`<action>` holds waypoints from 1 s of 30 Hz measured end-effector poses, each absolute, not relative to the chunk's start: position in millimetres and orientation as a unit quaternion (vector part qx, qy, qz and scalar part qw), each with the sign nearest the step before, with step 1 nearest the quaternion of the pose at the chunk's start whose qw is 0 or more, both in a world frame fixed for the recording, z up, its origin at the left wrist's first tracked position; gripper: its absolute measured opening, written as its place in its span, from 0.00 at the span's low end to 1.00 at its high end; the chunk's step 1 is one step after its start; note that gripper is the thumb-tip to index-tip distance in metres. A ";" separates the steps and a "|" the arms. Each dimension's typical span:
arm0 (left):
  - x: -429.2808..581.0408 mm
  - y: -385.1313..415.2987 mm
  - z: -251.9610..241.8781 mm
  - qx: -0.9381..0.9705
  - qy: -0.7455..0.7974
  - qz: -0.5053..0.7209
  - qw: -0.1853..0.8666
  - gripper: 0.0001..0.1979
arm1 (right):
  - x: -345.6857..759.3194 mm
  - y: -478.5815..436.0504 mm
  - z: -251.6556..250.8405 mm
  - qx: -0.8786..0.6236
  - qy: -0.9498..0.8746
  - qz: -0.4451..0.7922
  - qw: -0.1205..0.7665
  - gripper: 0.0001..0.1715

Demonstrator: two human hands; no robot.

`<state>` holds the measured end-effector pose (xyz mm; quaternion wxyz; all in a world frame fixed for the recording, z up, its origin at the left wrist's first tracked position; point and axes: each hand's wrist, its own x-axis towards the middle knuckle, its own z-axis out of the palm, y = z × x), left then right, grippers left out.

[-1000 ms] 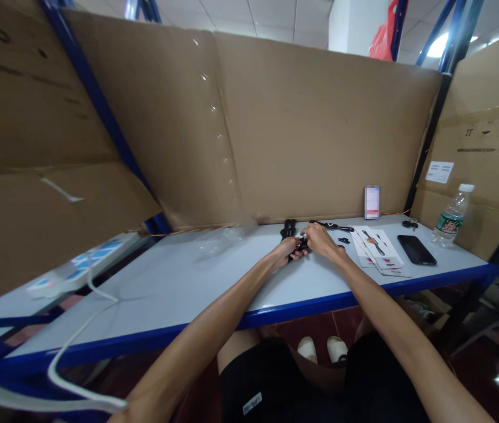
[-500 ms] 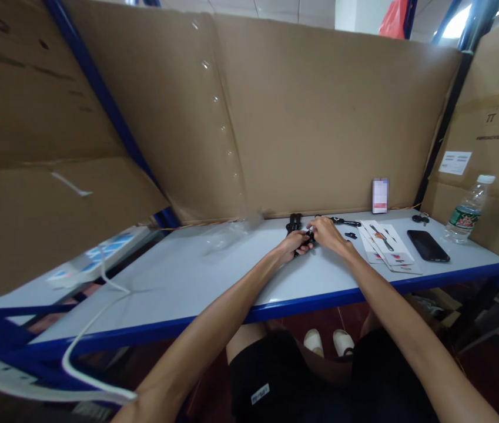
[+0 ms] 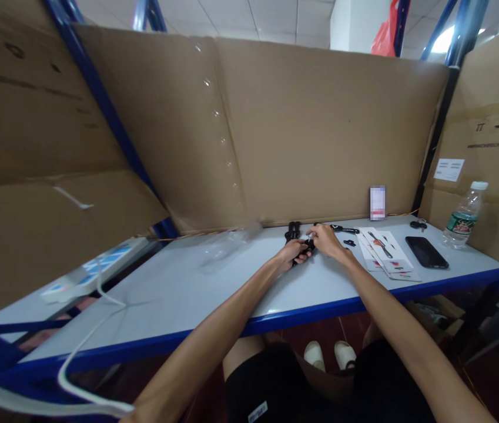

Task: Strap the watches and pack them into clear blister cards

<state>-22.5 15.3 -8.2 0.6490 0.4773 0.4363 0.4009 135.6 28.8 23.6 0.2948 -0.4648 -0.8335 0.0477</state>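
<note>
Over the middle of the table, my left hand point(image 3: 294, 255) is closed around a black-handled tool point(image 3: 309, 244), most of it covered by the fingers. My right hand point(image 3: 323, 236) meets it from the right, thumb and fingertips pinched at the tool's upper end. A small shiny bit shows at those fingertips, too small to name. Just behind my left hand lie black handled pieces point(image 3: 292, 230) side by side. Another long black-handled tool point(image 3: 344, 230) lies beyond my right hand, and a small black part point(image 3: 349, 242) rests to the right of it.
Printed cards point(image 3: 385, 254) picturing a tool, a black phone point(image 3: 427, 252), keys point(image 3: 418, 224) and a water bottle point(image 3: 464, 216) occupy the right side. A lit phone point(image 3: 378, 203) leans on the cardboard wall point(image 3: 320, 129). Clear plastic wrap point(image 3: 227, 247) lies left; a white cable point(image 3: 73, 352) crosses the left edge.
The view has tilted up slightly, so the table sits lower in the picture. Both hands stay together at the black tool, with only a slight shift of the fingers.
</note>
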 end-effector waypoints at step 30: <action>-20.9 13.4 -8.9 0.513 0.434 0.384 0.633 0.09 | 131.0 24.7 21.8 -0.470 -0.839 0.047 0.271 0.14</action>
